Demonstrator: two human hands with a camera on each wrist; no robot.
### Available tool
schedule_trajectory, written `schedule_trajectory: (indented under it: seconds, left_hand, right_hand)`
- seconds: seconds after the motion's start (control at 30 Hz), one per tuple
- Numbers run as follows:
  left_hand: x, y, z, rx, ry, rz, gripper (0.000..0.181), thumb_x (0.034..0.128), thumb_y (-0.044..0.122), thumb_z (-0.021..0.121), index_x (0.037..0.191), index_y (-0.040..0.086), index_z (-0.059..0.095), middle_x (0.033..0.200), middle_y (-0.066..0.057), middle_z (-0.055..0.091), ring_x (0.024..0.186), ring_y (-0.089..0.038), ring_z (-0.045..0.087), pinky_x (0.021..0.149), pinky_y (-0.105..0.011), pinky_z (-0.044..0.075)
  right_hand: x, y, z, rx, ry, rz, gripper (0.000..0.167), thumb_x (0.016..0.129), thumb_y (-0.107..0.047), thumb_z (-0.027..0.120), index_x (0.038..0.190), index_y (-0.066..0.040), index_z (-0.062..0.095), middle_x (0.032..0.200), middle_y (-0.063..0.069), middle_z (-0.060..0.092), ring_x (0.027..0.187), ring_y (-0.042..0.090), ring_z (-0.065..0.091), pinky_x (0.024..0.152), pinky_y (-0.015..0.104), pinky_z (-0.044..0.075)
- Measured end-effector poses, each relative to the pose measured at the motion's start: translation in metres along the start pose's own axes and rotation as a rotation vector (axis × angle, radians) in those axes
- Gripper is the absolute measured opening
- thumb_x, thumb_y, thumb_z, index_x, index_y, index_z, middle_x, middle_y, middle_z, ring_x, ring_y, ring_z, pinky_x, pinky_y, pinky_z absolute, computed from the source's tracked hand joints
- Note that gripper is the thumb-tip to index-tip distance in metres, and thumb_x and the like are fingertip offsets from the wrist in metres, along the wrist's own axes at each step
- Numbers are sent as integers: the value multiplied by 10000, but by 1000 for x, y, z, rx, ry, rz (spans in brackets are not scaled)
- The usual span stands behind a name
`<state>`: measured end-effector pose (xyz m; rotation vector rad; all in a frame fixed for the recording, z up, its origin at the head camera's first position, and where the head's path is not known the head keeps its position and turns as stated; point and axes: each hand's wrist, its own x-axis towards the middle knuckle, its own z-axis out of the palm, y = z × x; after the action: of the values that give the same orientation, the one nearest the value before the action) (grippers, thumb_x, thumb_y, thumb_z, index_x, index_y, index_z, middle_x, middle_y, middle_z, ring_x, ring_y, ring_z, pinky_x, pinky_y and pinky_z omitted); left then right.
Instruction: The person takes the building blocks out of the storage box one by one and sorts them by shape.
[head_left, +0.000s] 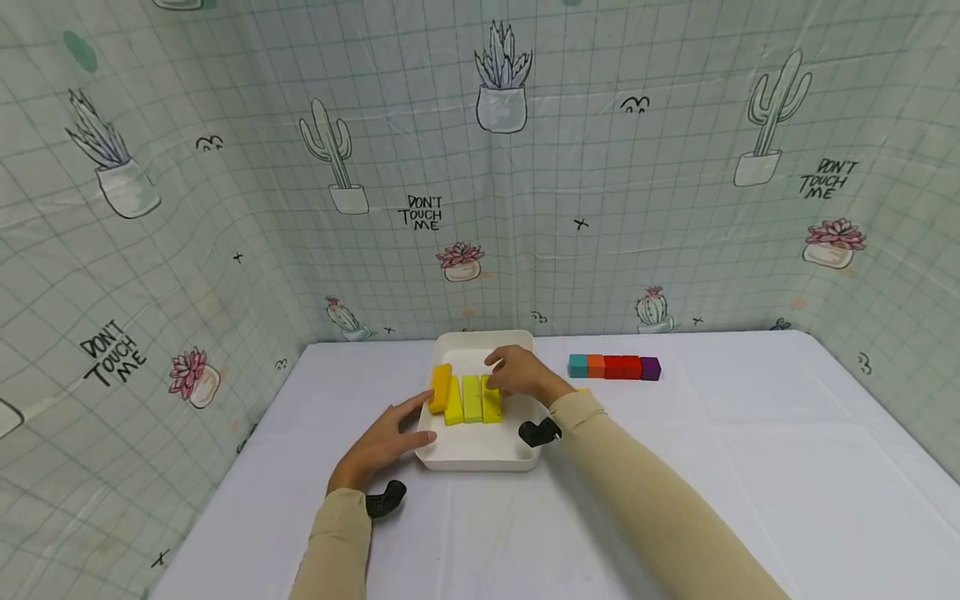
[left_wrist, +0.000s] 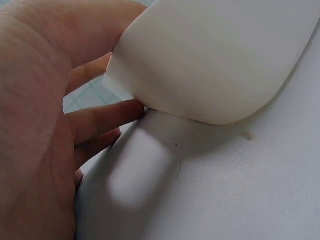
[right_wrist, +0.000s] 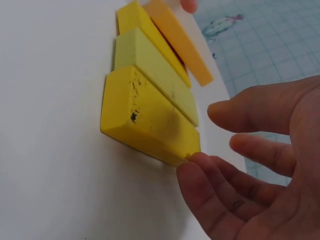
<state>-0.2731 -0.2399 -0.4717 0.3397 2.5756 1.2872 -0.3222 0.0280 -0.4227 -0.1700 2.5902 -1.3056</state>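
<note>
A white tray (head_left: 477, 450) holds several long blocks side by side: an orange-yellow block (head_left: 440, 387) at the left, leaning on a yellow block (head_left: 453, 404), then a pale yellow-green block (head_left: 471, 398) and a speckled yellow block (right_wrist: 150, 112) at the right. My left hand (head_left: 384, 437) rests at the tray's left rim, index finger and thumb apart, with a finger against the outer wall in the left wrist view. Beside the speckled yellow block is my right hand (head_left: 521, 373), its thumb clear of the block and a fingertip at the block's end.
Right of the tray, a teal block (head_left: 577, 366), an orange block (head_left: 596, 366), red blocks (head_left: 622, 367) and a purple block (head_left: 650, 368) stand in a row on the white tablecloth (head_left: 720, 467). A patterned curtain (head_left: 562, 167) rises behind the table.
</note>
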Motion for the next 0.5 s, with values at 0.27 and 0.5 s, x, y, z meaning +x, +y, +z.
schedule_trajectory:
  seconds: [0.27,0.5]
  left_hand:
    - [0,0,0,-12,-4,-21,752,867,407,753,1538,347,418,1640,-67,262,1510,-431,52,1131,-725,67]
    - [0,-1,0,-9,-2,-22,751,866,405,756,1536,348,421,1640,-71,264,1510,-432,46,1129,-727,68]
  right_hand:
    - [5,5,1,-71,3,12,510,847,-97,767,1332,-64,614,1279,174,611,828,209,672,804,327,587]
    - [3,4,2,-134,-55,14,591,797,-64,794,1355,-44,600,1276,180,621,807,198,640,747,280,560]
